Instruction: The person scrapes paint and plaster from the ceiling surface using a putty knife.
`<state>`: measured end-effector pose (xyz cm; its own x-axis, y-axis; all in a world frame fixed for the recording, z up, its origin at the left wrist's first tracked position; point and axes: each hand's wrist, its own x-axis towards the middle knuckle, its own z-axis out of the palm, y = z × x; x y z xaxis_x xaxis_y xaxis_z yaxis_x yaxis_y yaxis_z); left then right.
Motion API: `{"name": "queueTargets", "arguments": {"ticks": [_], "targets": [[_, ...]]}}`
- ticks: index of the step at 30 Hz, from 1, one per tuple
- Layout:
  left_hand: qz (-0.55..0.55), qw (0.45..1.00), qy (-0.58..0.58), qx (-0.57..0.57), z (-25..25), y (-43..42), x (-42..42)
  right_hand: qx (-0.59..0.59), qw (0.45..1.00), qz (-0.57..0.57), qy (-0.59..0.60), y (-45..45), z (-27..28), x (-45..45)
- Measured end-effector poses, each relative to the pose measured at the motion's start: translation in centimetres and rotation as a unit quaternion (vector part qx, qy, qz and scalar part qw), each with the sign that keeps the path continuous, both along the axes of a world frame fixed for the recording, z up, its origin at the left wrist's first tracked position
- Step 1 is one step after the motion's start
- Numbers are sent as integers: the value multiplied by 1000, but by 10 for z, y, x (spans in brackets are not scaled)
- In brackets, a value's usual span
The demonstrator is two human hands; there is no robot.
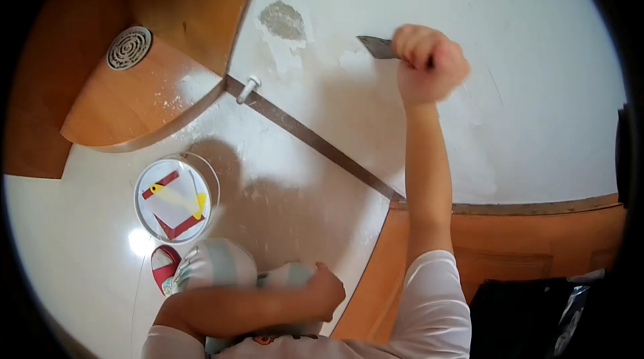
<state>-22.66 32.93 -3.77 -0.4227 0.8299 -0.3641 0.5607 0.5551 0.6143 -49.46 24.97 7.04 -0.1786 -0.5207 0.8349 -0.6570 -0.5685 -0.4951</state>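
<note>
My right hand [429, 64] is wrapped round the handle of a putty knife [378, 47], its grey blade pointing left in front of the white wall [537, 90]. Whether the blade touches the wall I cannot tell. Left of it, the wall has a rough grey bare patch [282, 20] with peeled paint edges. My left hand [327, 293] is curled near my knees, low in the view, and its palm side is hidden. On the floor at the left stands a round white bucket [137, 208] with a wire handle; its top shows red and yellow shapes.
A rounded wooden shelf [127, 111] with white dust and a round patterned disc [129, 48] juts out at the upper left. A white door stop [249, 89] sits by the brown skirting [315, 141]. A dark bag [523, 312] lies at the lower right, beside wooden panelling [510, 241].
</note>
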Motion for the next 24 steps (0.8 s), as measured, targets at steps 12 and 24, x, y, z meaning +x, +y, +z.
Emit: {"name": "queueTargets", "arguments": {"ticks": [12,24], "targets": [[-13,1000,-11,-6,1,-12,-16,13,999,-1,48,-2,-19,-6],[0,1000,0,-27,-5,-6,-11,-38,996,-46,71,3,-9,2]]}}
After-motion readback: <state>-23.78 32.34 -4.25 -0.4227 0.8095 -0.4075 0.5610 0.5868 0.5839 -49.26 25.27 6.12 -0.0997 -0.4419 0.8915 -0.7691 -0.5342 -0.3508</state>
